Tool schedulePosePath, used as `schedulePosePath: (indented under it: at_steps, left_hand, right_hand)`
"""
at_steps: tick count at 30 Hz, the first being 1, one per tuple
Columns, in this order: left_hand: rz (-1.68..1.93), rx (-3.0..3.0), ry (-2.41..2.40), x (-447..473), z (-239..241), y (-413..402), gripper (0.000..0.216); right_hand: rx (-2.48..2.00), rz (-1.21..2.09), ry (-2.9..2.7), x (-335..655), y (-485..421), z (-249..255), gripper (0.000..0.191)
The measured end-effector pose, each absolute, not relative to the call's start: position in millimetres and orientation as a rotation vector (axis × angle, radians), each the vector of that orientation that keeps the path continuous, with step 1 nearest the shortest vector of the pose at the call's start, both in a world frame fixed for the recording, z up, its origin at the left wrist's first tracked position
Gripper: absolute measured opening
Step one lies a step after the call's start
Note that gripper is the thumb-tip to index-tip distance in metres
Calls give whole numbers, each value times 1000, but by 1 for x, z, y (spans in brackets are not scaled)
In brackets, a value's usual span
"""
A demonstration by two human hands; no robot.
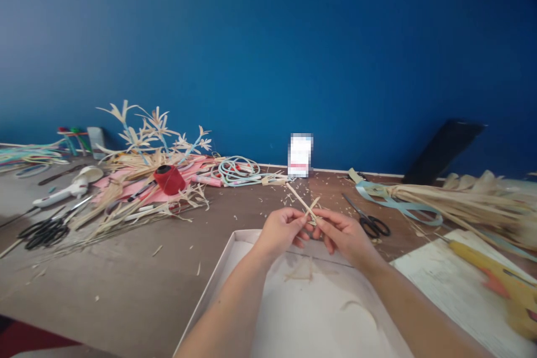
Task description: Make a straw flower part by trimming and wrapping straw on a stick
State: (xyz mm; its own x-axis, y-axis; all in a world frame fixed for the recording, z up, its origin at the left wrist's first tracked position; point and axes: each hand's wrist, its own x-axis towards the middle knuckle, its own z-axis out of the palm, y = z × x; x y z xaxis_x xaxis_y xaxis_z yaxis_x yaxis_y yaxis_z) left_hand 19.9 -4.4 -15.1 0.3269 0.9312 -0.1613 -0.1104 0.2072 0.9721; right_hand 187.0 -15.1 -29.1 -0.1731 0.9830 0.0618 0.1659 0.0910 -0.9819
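Observation:
My left hand [285, 228] and my right hand [340, 230] meet in the middle of the head view, above the far edge of a shallow white box [293, 313]. Both hands pinch thin, pale dried-leaf strips [302, 201] between thumb and fingers. The strips cross just above the fingertips, one longer and slanting up to the left, one shorter and slanting right. How they are joined at the fingers is hidden. A few loose scraps lie in the box below.
Black scissors [369, 221] lie right of my hands, near a bundle of dried leaves [453, 198] and a yellow glue gun [482, 263]. At left are leaf flowers [157, 123], a red spool [170, 180] and more scissors [50, 230]. A phone [300, 155] leans on the blue wall.

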Motion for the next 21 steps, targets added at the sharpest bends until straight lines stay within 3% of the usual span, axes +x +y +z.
schedulePosePath:
  at_steps: [7, 12, 17, 21]
  left_hand:
    - [916, 1221, 993, 21, -21, -5, 16]
    - [947, 1302, 1007, 23, -23, -8, 19]
    - [1050, 1362, 1126, 27, -20, -10, 10]
    - [1109, 1337, 1203, 29, -22, -9, 13]
  right_hand:
    - [-1140, 1300, -1604, 187, -17, -28, 47]
    - [-1165, 1206, -1674, 187, -16, -28, 42]
    - [-1142, 817, -1875, 184, -19, -33, 35]
    - [-1092, 461, -1999, 185, -22, -37, 41]
